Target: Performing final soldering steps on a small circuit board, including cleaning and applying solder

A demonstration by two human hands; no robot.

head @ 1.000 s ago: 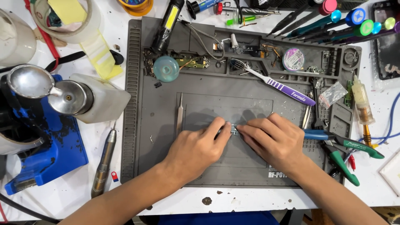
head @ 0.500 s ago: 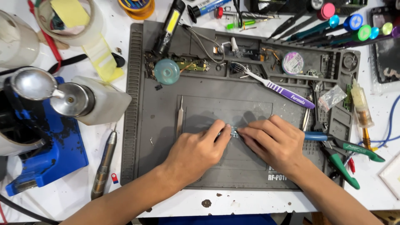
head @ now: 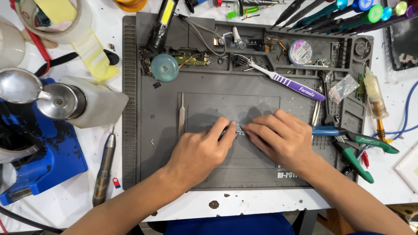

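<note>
A small metal part (head: 238, 129) is pinched between the fingertips of the left hand (head: 201, 150) and right hand (head: 281, 138), at the centre of the grey mat (head: 148, 165). Handling appears under way; tweezers (head: 182, 114) lie unused left of it.

Single head view, looking steeply down, close over grey work mat (head: 165, 130); forearms entering from bottom edge.
</note>
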